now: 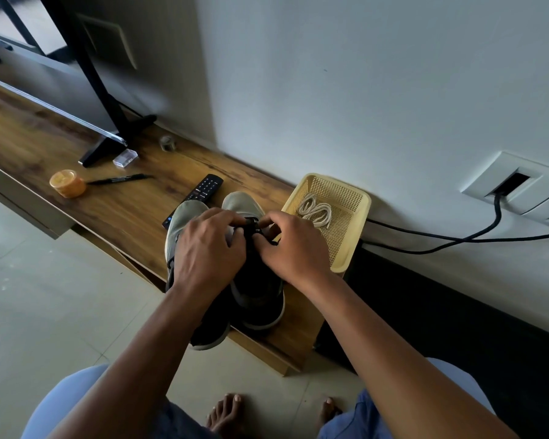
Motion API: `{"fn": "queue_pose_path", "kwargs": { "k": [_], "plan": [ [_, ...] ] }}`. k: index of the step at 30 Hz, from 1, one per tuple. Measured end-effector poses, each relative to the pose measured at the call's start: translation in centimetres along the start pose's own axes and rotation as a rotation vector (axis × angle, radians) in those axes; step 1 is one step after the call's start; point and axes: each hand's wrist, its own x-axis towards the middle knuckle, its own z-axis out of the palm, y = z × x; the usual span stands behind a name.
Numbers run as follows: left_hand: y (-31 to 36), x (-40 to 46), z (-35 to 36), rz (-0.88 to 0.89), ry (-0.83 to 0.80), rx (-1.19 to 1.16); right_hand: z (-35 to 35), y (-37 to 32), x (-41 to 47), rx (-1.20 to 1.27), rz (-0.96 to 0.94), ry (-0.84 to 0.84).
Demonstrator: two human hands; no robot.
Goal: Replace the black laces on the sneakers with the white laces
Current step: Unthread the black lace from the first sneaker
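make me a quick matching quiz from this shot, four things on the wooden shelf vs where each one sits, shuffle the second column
Things:
1. white laces
2. remote control
3. orange round container
4. black marker

Places:
A. lying just right of the orange round container
B. inside the yellow basket
C. at the far left, in front of the TV stand foot
D. beyond the sneakers, partly hidden by the left shoe's toe

Pairs: 1-B, 2-D, 3-C, 4-A
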Motion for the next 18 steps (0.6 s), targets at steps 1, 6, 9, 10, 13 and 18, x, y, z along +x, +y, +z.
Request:
{"fn": "queue_pose_path", "kwargs": {
  "k": [1,6,9,10,13,18],
  "plan": [
    [-0.1,0.1,0.0,-0.033,0.017,0.043,0.2,-0.1,0.2,0.012,-0.004,0.001],
    [-0.3,0.0,0.0,-0.155,-0.006,0.171,1.1,-0.5,0.8,0.015,0.038,-0.003],
    [-0.4,0.1,0.0,-0.203,-0.018,0.138,1.1,-0.6,1.1,0.031,0.096,-0.014],
    [-0.4,0.2,-0.1,-0.205,-0.025,0.106,1.2,-0.5,1.1,0.049,0.114,-0.014],
    [-0.5,0.5,-0.3,-0.231,-0.049,-0.005,1.6,-0.1,1.4,0.165,0.170,-0.022],
    [-0.8,0.8,0.2,-0.219,-0.065,-0.027,1.7,0.4,1.4,0.197,0.170,-0.045]
  ]
}}
